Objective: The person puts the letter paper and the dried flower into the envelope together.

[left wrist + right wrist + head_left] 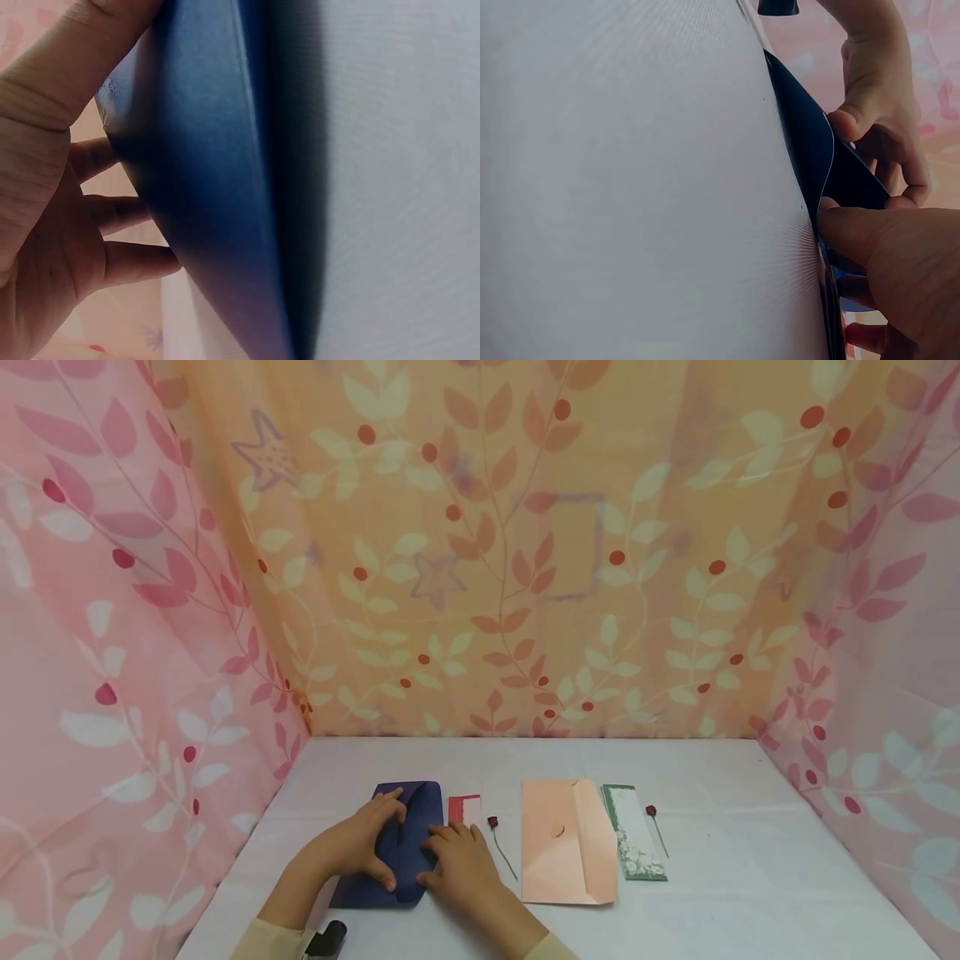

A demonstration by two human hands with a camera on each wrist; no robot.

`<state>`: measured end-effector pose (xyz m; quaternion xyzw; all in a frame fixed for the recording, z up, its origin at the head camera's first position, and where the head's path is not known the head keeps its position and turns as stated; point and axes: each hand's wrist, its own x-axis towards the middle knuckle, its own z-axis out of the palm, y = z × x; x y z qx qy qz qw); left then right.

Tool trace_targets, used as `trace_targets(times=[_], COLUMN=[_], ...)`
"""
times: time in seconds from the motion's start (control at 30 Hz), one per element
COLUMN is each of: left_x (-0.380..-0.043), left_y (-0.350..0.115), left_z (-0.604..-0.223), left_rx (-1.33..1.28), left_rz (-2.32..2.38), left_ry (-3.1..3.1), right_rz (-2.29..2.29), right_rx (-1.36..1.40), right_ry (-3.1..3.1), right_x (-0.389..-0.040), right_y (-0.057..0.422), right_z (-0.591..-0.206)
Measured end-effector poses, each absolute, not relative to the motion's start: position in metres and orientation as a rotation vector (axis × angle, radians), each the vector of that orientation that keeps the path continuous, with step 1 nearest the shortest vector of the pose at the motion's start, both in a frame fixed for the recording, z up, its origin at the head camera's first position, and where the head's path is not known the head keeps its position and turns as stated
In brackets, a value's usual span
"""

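A navy blue envelope [418, 852] lies on the white table in the head view, its flap raised slightly along a curved edge. My left hand [360, 842] spreads over its left part, with thumb and fingertips touching the paper. At the envelope's right side, my right hand [463, 864] rests its thumb and fingertips along the flap. From the right wrist view, the right thumb [847, 225] presses at the flap's bowed edge, while the left hand [885, 112] touches the far side. Large in the left wrist view, the navy envelope [202, 150] sits beside the left fingers.
Just beyond the right hand are a red-and-white card [465, 808] and a small red rose [492, 822] on a thin stem. Further right lie a peach envelope [551, 852], a green floral card [633, 835] and another rose [651, 811]. Patterned curtains [480, 568] surround the table.
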<state>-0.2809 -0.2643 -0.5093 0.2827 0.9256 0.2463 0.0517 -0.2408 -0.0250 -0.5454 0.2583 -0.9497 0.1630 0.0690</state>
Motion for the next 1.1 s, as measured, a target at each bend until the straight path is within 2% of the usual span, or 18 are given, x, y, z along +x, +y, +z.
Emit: trace_targets(times=[0.5,1.1], left_x=[-0.279,-0.278], left_y=[-0.266,-0.26], left_z=[-0.512,-0.511], left_rx=[0.805,0.798], left_rz=[0.68,0.734], left_ry=[2.836,2.802], right_rz=[0.7,0.794], right_rx=[0.927,0.575], right_ry=[-2.713,-2.722], right_x=[-0.239,-0.231], right_y=[-0.012,0.025], right_z=[-0.53,-0.516])
